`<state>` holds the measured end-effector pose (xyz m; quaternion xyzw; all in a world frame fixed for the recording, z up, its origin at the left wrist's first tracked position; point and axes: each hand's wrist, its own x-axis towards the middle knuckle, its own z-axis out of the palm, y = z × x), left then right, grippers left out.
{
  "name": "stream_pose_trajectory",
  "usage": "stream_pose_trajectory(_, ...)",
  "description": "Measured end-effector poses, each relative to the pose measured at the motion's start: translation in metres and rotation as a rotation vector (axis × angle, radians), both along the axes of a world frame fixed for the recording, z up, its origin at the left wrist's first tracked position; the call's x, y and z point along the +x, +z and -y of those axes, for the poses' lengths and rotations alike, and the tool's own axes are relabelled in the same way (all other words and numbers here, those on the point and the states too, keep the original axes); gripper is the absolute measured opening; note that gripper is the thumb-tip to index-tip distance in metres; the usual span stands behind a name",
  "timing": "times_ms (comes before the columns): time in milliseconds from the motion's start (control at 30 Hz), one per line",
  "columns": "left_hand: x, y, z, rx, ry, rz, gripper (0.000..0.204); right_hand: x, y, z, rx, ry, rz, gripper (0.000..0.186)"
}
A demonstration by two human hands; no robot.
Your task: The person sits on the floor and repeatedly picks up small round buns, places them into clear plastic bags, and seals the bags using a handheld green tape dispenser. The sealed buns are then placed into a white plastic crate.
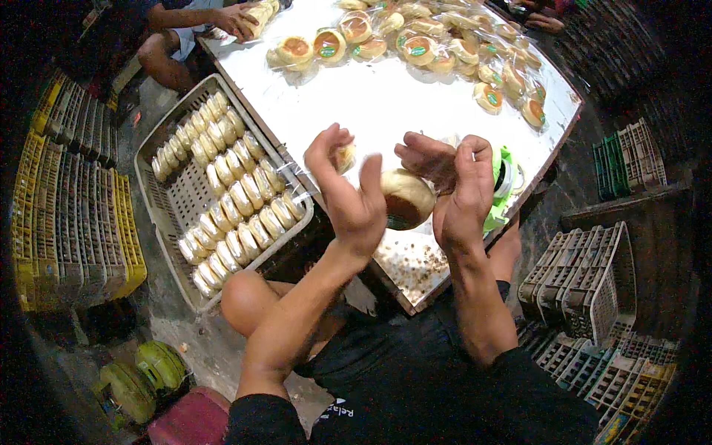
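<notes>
A round, flat bun, pale with a browned face, is between my hands above the near part of the white table. My left hand is open on its left side, thumb and fingers spread. My right hand is to its right, some fingers stretched out over the bun's upper side. Whether either palm touches the bun I cannot tell. Behind my left fingers, part of another bun shows. Beside my right hand is a bright green object with a pale round part, partly hidden.
Many plastic-wrapped buns lie across the table's far side. At left, a crate holds rows of wrapped buns. Stacked crates stand farther left, more crates at right. Another person's hand holds wrapped buns at far left.
</notes>
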<state>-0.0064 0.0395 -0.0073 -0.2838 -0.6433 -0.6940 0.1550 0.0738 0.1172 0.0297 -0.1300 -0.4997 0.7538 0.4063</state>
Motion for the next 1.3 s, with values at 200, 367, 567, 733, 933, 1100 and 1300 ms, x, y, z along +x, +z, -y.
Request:
stream_pose_trajectory(200, 0.001, 0.026, 0.009, -0.095, -0.496, 0.565, 0.023, 0.0, -0.021, 0.008, 0.375, -0.28, 0.093, 0.018)
stream_pose_trajectory(367, 0.011, 0.028, 0.009, 0.055, -0.497, 0.795, 0.02, 0.013, -0.032, 0.023, 1.074, -0.413, 0.534, 0.032)
stream_pose_trajectory(567, -0.004, 0.011, 0.016, -0.159, -0.545, 0.023, 0.018, 0.028, -0.025, 0.003, 1.04, -0.216, 0.465, 0.022)
stream_pose_trajectory(733, 0.012, 0.008, 0.014, -0.044, -0.638, 0.551, 0.058, 0.034, -0.021, -0.008, 0.761, -0.068, 0.338, 0.024)
stream_pose_trajectory(933, 0.019, 0.012, 0.014, -0.133, -0.555, 0.404, 0.064, 0.033, -0.035, -0.01, 0.887, -0.183, 0.326, 0.024)
stream_pose_trajectory(1100, 0.015, 0.012, 0.018, -0.238, -0.596, 0.59, 0.049, 0.047, -0.047, -0.015, 1.098, -0.275, 0.476, 0.021)
stream_pose_trajectory(1300, 0.014, 0.012, 0.01, -0.485, -0.246, -0.113, 0.014, 0.037, -0.054, -0.01, 0.205, -0.141, 0.311, 0.013)
